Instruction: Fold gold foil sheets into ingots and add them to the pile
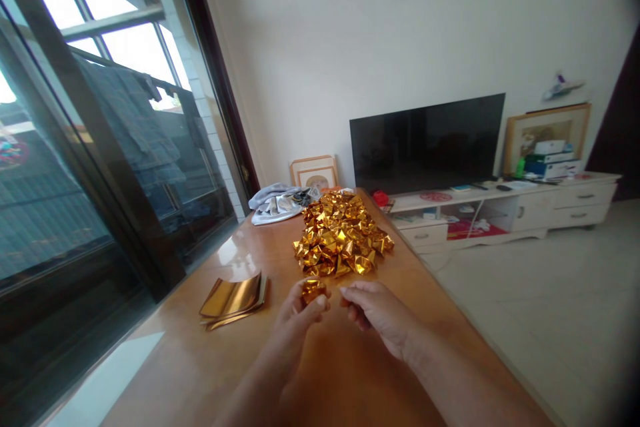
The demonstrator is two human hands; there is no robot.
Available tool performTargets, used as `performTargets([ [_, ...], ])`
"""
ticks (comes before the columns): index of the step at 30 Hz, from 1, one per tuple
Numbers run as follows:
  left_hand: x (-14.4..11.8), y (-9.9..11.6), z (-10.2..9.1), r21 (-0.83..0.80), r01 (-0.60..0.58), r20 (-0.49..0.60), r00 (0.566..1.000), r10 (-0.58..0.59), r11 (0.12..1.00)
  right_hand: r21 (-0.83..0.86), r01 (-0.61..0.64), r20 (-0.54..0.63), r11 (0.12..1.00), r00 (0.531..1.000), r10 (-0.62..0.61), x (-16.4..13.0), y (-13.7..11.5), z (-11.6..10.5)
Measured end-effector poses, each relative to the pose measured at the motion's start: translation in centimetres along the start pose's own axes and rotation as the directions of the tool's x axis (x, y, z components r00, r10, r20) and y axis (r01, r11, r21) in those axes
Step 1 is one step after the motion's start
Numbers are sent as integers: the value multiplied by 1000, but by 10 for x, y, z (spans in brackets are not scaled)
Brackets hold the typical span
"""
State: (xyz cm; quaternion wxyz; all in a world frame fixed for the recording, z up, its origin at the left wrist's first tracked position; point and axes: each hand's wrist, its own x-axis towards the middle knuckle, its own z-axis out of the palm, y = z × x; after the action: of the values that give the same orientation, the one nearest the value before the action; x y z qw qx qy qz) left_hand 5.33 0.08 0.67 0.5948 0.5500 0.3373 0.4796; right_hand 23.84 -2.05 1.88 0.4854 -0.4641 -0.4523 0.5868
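My left hand (pixel 300 313) grips a small folded gold foil piece (pixel 313 289) between thumb and fingers, just above the wooden table (pixel 320 373). My right hand (pixel 373 312) hovers close beside it, fingers curled and pinched with nothing visible in them. Right beyond both hands lies a big pile of folded gold foil pieces (pixel 340 233). A stack of flat gold foil sheets (pixel 234 299) rests on the table to the left of my left hand.
A grey cloth bundle (pixel 277 203) lies at the table's far end. The glass sliding door (pixel 100 147) runs along the left. A television (pixel 427 140) stands on a white cabinet (pixel 505 210) at the back right, above tiled floor (pixel 550 307).
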Motion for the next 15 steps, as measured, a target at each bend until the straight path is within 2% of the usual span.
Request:
performTargets([
  [2, 3, -11, 1, 205, -91, -42, 994, 102, 975, -6, 6, -20, 1000, 1000, -6, 1, 1, -1],
  [6, 8, -26, -1, 503, -162, -65, 972, 224, 849, -83, -28, -10, 996, 1000, 27, 1, 2, -1],
  [10, 10, -29, -4, 607, -202, -78, 947, 310, 769, -192, -70, 26, 979, 997, 77, 0, 2, 1],
  [15, 12, -31, -9, 668, -240, -48, 931, 363, 705, -209, -112, 23, 972, 993, 120, 0, 3, 2],
])
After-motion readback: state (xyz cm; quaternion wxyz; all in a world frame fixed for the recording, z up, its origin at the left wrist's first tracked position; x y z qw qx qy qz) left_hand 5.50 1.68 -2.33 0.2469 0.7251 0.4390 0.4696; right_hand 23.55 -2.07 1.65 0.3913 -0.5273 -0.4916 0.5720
